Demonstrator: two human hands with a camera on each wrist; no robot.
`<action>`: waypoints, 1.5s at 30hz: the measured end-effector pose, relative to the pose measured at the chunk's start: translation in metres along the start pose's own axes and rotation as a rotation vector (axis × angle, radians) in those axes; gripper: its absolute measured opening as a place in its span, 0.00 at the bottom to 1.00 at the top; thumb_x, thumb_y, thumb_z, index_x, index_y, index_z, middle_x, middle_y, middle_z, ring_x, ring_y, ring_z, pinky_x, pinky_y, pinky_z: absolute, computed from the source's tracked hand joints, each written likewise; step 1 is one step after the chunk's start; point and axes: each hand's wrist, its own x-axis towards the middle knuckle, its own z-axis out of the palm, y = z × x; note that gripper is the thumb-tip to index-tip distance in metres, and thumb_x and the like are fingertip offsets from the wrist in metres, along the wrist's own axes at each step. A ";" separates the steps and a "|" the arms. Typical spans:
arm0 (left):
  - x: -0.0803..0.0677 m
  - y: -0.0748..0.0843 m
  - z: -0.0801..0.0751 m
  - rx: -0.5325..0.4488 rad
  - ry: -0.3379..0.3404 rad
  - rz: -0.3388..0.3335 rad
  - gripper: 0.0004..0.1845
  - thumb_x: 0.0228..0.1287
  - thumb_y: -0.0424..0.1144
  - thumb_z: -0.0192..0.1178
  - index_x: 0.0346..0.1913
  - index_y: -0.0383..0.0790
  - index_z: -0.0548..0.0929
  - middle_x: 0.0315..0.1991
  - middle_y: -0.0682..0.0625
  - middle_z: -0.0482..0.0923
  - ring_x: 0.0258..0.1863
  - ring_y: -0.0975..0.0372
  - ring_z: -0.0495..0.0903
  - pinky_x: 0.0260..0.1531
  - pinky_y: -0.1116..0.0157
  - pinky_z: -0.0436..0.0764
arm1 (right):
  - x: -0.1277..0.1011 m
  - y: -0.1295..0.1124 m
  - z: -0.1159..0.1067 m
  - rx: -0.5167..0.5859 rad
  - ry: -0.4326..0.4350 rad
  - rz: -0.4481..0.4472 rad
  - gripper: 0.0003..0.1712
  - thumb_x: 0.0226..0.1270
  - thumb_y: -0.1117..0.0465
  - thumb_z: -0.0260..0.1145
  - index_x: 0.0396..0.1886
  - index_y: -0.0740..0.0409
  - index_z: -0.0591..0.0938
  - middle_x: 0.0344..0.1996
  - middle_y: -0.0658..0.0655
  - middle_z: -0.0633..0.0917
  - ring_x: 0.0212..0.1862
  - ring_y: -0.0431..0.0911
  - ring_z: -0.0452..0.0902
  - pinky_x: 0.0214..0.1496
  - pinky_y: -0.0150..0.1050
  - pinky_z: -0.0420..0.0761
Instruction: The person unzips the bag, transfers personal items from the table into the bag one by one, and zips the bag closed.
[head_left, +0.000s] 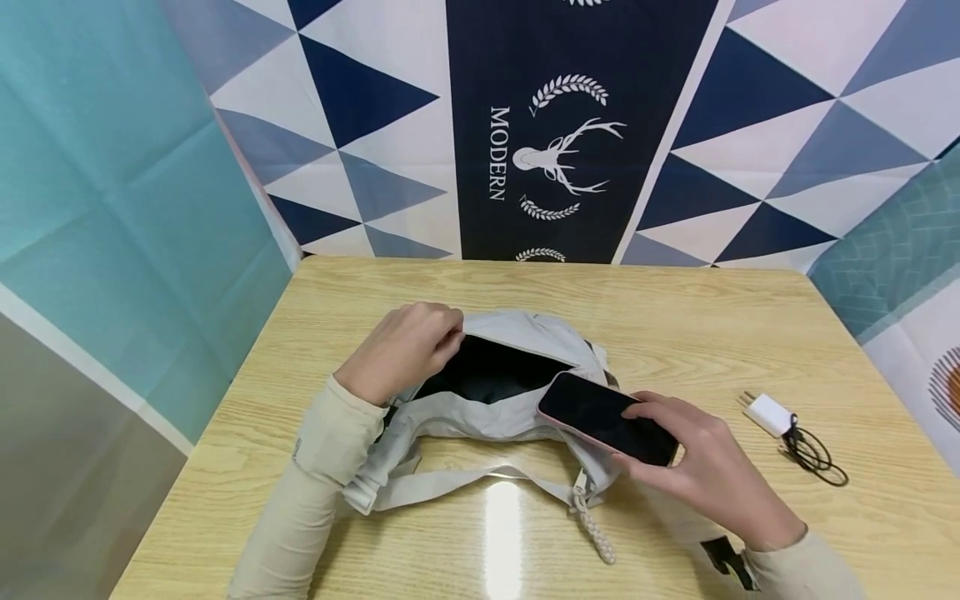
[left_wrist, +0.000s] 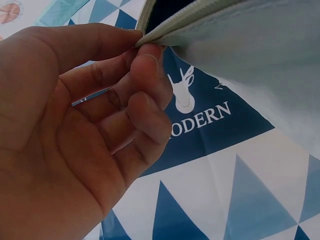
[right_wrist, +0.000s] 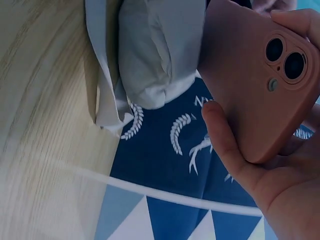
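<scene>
A light grey waist bag (head_left: 465, 417) lies on the wooden table, its zipped mouth spread wide over a black lining. My left hand (head_left: 412, 346) pinches the zipper edge (left_wrist: 200, 15) at the bag's left end between thumb and finger and keeps it raised. In my right hand (head_left: 697, 454) is a smartphone (head_left: 600, 414), gripped by its sides at the near end, black screen up. Its pink case (right_wrist: 250, 75) with two camera lenses shows in the right wrist view. The phone's far end overlaps the right side of the bag opening.
To the right on the table (head_left: 720, 333) lie a white charger plug (head_left: 768, 414) and a coiled black cable (head_left: 813, 454). The bag's strap (head_left: 465, 487) loops toward me, and a braided zipper pull (head_left: 592, 529) hangs at its right end. A patterned cloth (head_left: 390, 125) stands behind the table.
</scene>
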 end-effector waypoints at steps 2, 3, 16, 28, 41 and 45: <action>0.000 0.001 0.000 -0.001 -0.004 0.002 0.16 0.70 0.31 0.56 0.22 0.46 0.75 0.16 0.54 0.65 0.16 0.64 0.65 0.20 0.67 0.65 | 0.003 -0.002 0.003 -0.009 -0.013 -0.017 0.26 0.46 0.52 0.82 0.46 0.49 0.84 0.52 0.55 0.84 0.53 0.53 0.82 0.53 0.41 0.81; 0.000 0.001 0.000 -0.001 -0.006 0.001 0.16 0.70 0.31 0.56 0.22 0.46 0.75 0.16 0.54 0.65 0.16 0.64 0.65 0.20 0.67 0.65 | 0.005 -0.003 0.004 -0.009 -0.020 -0.025 0.25 0.46 0.52 0.82 0.46 0.50 0.84 0.51 0.55 0.84 0.53 0.53 0.82 0.50 0.47 0.82; 0.000 0.005 0.000 0.001 -0.006 0.003 0.16 0.70 0.31 0.57 0.21 0.46 0.74 0.16 0.55 0.64 0.16 0.64 0.64 0.20 0.68 0.65 | 0.033 -0.015 0.023 0.019 -0.057 -0.096 0.23 0.52 0.50 0.77 0.46 0.55 0.84 0.51 0.59 0.84 0.51 0.53 0.83 0.45 0.50 0.83; 0.000 0.004 0.000 0.007 -0.010 0.008 0.17 0.70 0.30 0.55 0.21 0.47 0.73 0.16 0.55 0.63 0.16 0.65 0.63 0.20 0.68 0.64 | 0.049 -0.034 0.061 -0.005 -0.047 -0.024 0.22 0.51 0.49 0.76 0.42 0.58 0.83 0.41 0.55 0.85 0.43 0.50 0.82 0.43 0.48 0.82; -0.001 0.004 0.001 0.021 -0.008 -0.001 0.15 0.69 0.31 0.56 0.22 0.46 0.74 0.17 0.55 0.66 0.17 0.64 0.66 0.20 0.67 0.66 | 0.070 -0.050 0.083 -0.054 -0.132 -0.088 0.23 0.59 0.47 0.73 0.45 0.59 0.84 0.36 0.56 0.84 0.35 0.49 0.81 0.36 0.45 0.82; -0.001 0.003 0.002 0.023 -0.005 0.011 0.15 0.70 0.31 0.56 0.23 0.46 0.75 0.18 0.55 0.67 0.17 0.64 0.67 0.20 0.67 0.67 | 0.074 -0.049 0.086 -0.068 -0.162 -0.142 0.23 0.64 0.46 0.70 0.49 0.58 0.85 0.40 0.59 0.85 0.40 0.53 0.81 0.43 0.50 0.82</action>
